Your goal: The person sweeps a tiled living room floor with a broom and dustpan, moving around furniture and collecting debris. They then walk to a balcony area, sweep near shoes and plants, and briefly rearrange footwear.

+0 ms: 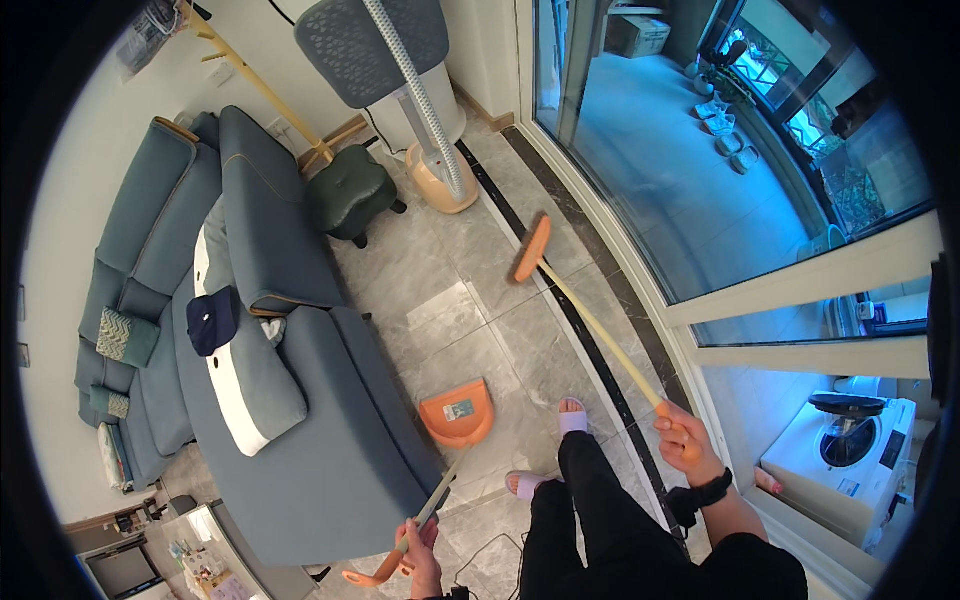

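Note:
My right hand (686,442) grips the orange end of a broom's pale yellow handle. The orange broom head (533,250), with dark bristles, is over the dark floor strip near the glass door. In my left hand (421,551) is the handle of an orange long-handled dustpan (459,414). Its pan lies on or just above the grey tiles beside the sofa, facing away from me, with a label inside. My feet in lilac slippers (572,417) stand between the two tools.
A blue-grey sofa (322,480) runs along the left. Ahead stand a dark green stool (352,191) and a garment steamer (442,180) with a ribbed hose. The glass sliding door (679,315) borders the right. A thin cable (487,546) lies near my feet.

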The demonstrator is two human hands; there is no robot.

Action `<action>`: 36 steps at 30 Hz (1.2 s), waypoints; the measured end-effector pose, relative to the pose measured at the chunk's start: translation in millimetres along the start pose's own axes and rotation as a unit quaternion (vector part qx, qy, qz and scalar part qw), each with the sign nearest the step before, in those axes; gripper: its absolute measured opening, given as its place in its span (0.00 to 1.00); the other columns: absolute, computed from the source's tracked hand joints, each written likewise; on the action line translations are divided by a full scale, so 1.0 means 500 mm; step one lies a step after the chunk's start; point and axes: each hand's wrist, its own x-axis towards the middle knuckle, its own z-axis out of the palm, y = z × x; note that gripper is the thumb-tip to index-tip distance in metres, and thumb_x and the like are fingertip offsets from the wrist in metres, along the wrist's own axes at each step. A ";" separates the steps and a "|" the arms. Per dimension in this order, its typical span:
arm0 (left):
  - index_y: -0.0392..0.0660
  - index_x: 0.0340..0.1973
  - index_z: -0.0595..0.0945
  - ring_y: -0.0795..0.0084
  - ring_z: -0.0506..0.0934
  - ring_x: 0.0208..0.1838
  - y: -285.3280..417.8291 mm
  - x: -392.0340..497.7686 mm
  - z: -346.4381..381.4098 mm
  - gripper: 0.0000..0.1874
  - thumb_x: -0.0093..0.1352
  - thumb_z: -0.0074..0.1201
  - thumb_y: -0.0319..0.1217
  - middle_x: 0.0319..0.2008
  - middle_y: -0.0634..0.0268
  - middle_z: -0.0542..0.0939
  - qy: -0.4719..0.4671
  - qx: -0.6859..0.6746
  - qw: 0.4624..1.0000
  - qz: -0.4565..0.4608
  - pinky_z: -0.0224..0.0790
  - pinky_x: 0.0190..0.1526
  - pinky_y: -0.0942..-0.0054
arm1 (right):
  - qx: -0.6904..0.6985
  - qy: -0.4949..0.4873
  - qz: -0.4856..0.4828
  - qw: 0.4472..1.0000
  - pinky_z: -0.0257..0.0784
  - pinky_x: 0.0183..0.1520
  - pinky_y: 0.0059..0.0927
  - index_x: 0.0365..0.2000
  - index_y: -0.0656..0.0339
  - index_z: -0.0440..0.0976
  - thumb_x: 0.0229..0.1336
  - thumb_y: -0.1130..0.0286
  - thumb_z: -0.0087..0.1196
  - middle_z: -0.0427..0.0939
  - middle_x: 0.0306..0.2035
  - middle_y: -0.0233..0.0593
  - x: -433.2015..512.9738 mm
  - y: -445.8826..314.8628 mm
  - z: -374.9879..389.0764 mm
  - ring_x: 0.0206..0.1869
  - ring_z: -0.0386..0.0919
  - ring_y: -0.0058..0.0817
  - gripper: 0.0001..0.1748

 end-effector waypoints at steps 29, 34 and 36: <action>0.47 0.37 0.64 0.62 0.75 0.42 -0.019 0.032 -0.032 0.14 0.67 0.42 0.43 0.41 0.59 0.71 0.009 0.038 0.999 0.002 0.68 0.43 0.69 | -0.427 0.193 -0.043 0.883 0.55 0.08 0.25 0.58 0.41 0.53 0.56 0.70 0.46 0.60 0.12 0.29 0.373 -0.133 -0.120 0.07 0.56 0.18 0.30; 0.45 0.37 0.66 0.64 0.76 0.40 -0.017 0.023 -0.023 0.12 0.68 0.43 0.40 0.37 0.61 0.71 -0.027 0.012 0.999 0.020 0.69 0.39 0.75 | -0.372 0.247 0.023 0.894 0.56 0.10 0.24 0.57 0.38 0.55 0.55 0.67 0.48 0.63 0.15 0.30 0.062 -0.022 -0.249 0.09 0.59 0.18 0.29; 0.44 0.36 0.66 0.65 0.76 0.39 -0.023 0.019 -0.024 0.12 0.67 0.43 0.40 0.35 0.62 0.70 -0.053 -0.021 0.997 0.048 0.69 0.39 0.75 | -0.354 0.265 0.043 0.896 0.57 0.10 0.23 0.57 0.37 0.55 0.55 0.66 0.49 0.64 0.16 0.31 -0.056 0.034 -0.286 0.09 0.60 0.19 0.29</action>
